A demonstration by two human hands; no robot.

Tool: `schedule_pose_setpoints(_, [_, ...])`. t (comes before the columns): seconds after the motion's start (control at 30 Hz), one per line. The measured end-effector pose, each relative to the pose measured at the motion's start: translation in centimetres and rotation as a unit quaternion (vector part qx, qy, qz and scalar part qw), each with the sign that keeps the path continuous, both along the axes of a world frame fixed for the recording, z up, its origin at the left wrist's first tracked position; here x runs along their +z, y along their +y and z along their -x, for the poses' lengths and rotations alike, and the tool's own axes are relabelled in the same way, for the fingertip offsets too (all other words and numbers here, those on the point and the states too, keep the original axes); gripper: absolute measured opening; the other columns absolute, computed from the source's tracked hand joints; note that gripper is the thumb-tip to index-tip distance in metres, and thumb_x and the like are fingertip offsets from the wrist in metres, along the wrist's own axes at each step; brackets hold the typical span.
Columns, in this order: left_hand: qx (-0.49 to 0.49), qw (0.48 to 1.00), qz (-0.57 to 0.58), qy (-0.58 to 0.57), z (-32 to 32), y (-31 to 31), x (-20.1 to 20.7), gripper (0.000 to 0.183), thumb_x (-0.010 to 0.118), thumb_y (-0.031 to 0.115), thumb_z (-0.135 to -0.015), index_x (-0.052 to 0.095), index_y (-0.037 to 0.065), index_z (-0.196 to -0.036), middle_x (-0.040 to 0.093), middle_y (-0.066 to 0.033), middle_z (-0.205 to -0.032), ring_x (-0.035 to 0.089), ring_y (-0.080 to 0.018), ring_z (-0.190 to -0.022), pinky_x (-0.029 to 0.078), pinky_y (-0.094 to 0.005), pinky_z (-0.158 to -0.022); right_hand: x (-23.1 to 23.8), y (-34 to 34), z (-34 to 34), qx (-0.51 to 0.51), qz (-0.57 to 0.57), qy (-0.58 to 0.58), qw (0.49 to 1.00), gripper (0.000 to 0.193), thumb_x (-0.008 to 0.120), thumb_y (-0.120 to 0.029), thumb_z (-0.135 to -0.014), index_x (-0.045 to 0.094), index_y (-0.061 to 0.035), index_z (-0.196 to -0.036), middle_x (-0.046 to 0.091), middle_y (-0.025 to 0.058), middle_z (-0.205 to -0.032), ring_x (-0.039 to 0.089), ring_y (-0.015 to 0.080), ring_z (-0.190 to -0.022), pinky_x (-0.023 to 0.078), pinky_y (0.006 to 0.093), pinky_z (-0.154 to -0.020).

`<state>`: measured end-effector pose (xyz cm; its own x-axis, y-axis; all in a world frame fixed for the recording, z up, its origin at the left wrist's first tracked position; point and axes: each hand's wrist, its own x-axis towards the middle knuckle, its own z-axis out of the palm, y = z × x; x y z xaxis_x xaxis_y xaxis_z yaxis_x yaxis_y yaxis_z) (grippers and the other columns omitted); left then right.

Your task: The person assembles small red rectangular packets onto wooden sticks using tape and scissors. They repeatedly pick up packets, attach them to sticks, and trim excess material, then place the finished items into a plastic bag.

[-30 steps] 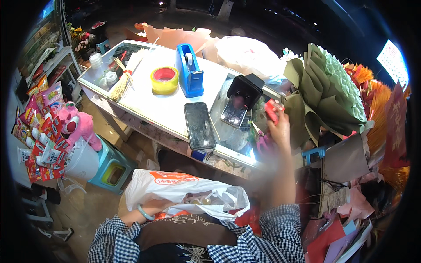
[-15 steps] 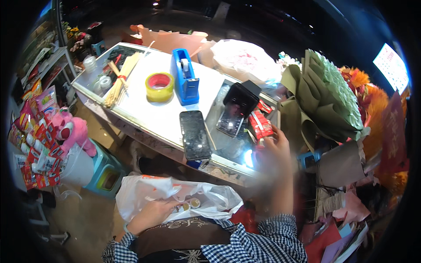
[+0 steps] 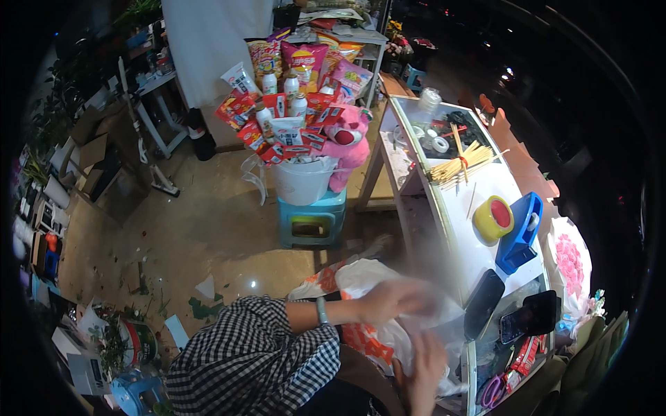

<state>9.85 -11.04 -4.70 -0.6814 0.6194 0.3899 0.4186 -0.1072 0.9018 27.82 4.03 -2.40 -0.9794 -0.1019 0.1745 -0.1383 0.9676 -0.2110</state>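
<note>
White plastic bag, beside left edge of tabletop | left hand blurred over it, right hand against it, grips indiscernible | snack bucket, left of tabletop, seems filled; bag handling appears unfinished.

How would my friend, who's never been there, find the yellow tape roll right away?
Find the white-topped table on the right side of the picture. On it, look between the bundle of thin, pale sticks and the blue tape dispenser. Right beside the dispenser is the yellow tape roll: a fat ring with a red middle, not long like its neighbours.
</note>
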Motion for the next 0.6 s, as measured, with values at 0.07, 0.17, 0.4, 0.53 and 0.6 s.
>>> schedule_pose_setpoints(0.07, [0.076,0.995,0.022,0.067,1.1,0.2,-1.3,0.023,0.062,0.021,-0.087,0.061,0.003,-0.102,0.054,-0.0135,-0.117,0.054,-0.0297,-0.106,0.044,-0.0350,-0.087,-4.4,-1.4,2.1,-0.011,0.003,-0.022,1.000,0.058,0.068,-0.029,-0.078,0.048,-0.0036,-0.126,0.048,0.0195,-0.125,0.046,0.0357,-0.115,0.035,0.0498,-0.095])
schedule_pose_setpoints(0.17, [0.103,0.984,0.025,0.141,2.6,0.3,-4.6,0.024,0.062,0.024,-0.087,0.062,0.004,-0.101,0.046,-0.0159,-0.130,0.047,-0.0332,-0.117,0.040,-0.0386,-0.095,-8.8,-0.2,1.2,-0.078,0.016,-0.089,0.993,0.055,0.064,-0.031,-0.081,0.048,-0.0063,-0.127,0.049,0.0184,-0.125,0.047,0.0366,-0.113,0.036,0.0496,-0.095])
schedule_pose_setpoints(0.4, [-0.146,0.960,0.234,0.039,1.9,2.2,-11.9,0.025,0.062,0.028,-0.086,0.064,0.006,-0.097,0.054,-0.0144,-0.118,0.055,-0.0313,-0.104,0.044,-0.0383,-0.086,-16.9,1.2,-0.4,-0.130,0.097,-0.021,0.987,0.045,0.058,-0.028,-0.084,0.051,-0.0071,-0.124,0.048,0.0225,-0.121,0.044,0.0431,-0.109,0.038,0.0513,-0.093])
schedule_pose_setpoints(0.53, [-0.176,0.952,0.245,0.045,0.2,2.1,-12.4,0.023,0.061,0.027,-0.086,0.063,0.006,-0.094,0.063,-0.0103,-0.091,0.062,-0.0262,-0.083,0.047,-0.0370,-0.073,-18.6,1.7,-1.1,-0.205,0.129,-0.068,0.968,0.040,0.060,-0.025,-0.082,0.056,-0.0030,-0.115,0.050,0.0266,-0.111,0.044,0.0475,-0.103,0.039,0.0535,-0.089])
schedule_pose_setpoints(0.6, [-0.200,0.954,0.224,-0.008,0.0,1.8,-11.7,0.022,0.061,0.027,-0.086,0.063,0.006,-0.093,0.063,-0.0104,-0.087,0.062,-0.0264,-0.081,0.047,-0.0367,-0.071,-18.8,2.6,-1.2,-0.274,0.119,-0.144,0.943,0.031,0.062,-0.026,-0.080,0.063,-0.0014,-0.100,0.057,0.0268,-0.099,0.051,0.0465,-0.096,0.042,0.0521,-0.083])
